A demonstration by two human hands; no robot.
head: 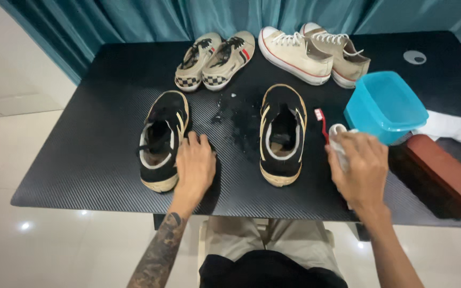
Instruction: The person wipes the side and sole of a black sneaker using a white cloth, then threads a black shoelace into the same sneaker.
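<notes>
While flat on the desk (81,160) beside the left black shoe (161,140), left hand (194,166) open, empty. Right hand (359,166) clamped on a white bottle (338,140) near toothbrush (321,125). Wet spatter between black shoes; scrubbing seemingly unstarted.

A black table (92,154) with a fine woven, carbon-like texture fills most of the view. Behind it, from ten to two o'clock, a teal curtain (134,18) hangs in soft folds. A pale wall (6,58) stands at nine to ten o'clock. Below it a glossy light tiled floor (54,250) runs toward six o'clock, catching small bright reflections of lamps at seven and five o'clock.
</notes>
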